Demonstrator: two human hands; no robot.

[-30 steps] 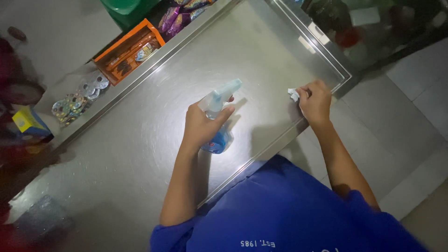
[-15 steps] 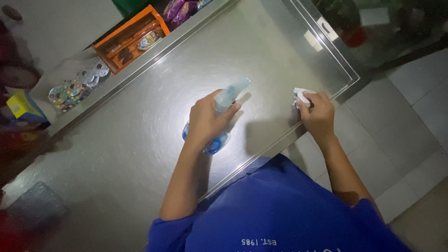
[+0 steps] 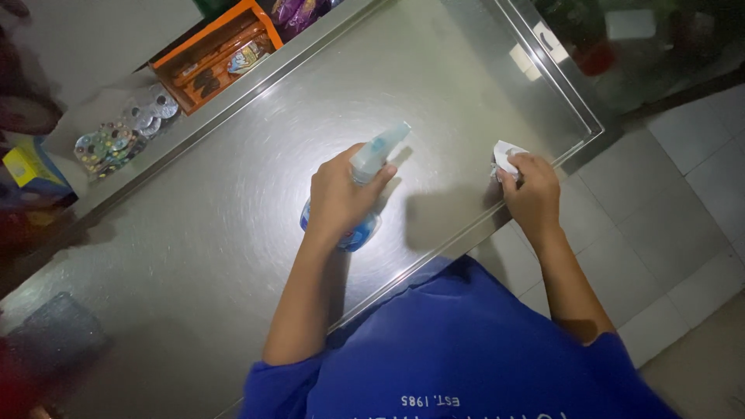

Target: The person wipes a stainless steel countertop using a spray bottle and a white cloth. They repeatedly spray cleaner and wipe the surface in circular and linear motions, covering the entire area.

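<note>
A clear plastic spray bottle with blue liquid (image 3: 358, 203) stood near the middle of a brushed steel table (image 3: 233, 233), in a bright patch of reflected light. The left hand (image 3: 339, 198) was wrapped around its neck, fingers closed on the trigger area, with the pale nozzle pointing away toward the table's far right. The right hand (image 3: 530, 192) pressed a small crumpled white tissue (image 3: 504, 159) against the table surface, fingers curled over it, close to the near right corner.

Between the two hands lay bare steel, crossed only by the bottle's shadow. More open surface stretched to the left and toward the far rim. A raised metal lip ran along the far and right edges; the near edge met the person's blue shirt (image 3: 458, 349). Pale floor tiles (image 3: 683, 202) showed beyond the right corner.

Past the far rim, a lower ledge held an orange rectangular tray of dark wrapped snacks (image 3: 221, 54), a cluster of round silvery foil packs (image 3: 124, 128) to its left, and purple snack bags (image 3: 299, 12) to its right. A yellow and blue box (image 3: 27, 167) sat at the far left. A dim grey-blue object (image 3: 54, 334) rested at the table's near left end.
</note>
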